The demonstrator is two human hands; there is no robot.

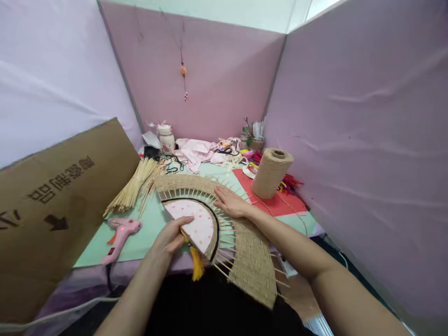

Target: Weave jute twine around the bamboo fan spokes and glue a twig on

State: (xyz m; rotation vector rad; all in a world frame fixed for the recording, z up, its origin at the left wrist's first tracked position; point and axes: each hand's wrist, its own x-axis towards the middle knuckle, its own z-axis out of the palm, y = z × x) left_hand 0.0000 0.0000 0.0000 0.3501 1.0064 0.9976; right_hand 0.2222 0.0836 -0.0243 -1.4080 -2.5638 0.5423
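Pinched by the left hand [171,235] at the straight inner edge, thumb on the face, fingers partly hidden below: a woven fan [250,254], arching from beyond the left hand, under the right hand [229,203], then down past the near edge of the table [93,247]. Right hand palm down on woven band and bare spokes, fingers loosely spread; firmness of the press impossible to tell.

Probably light and rough, not slippery — fairly stiff along the band, more fragile at the thin spokes. Best held by the rim of the dotted panel [201,226] with a flat palm supporting the band, away from the protruding tips.

By count: one fan, one dotted panel, one yellow tassel [197,265] just below the left hand. Left of that hand, one pink glue gun [121,233]; farther left, one cardboard sheet [70,200]. Beyond the left hand, one bundle of sticks [131,186] — sticks too many to count. Beyond the right hand, one cone of twine [271,173] on one red sheet [297,206]. Far ahead of both hands, one bottle [167,140].
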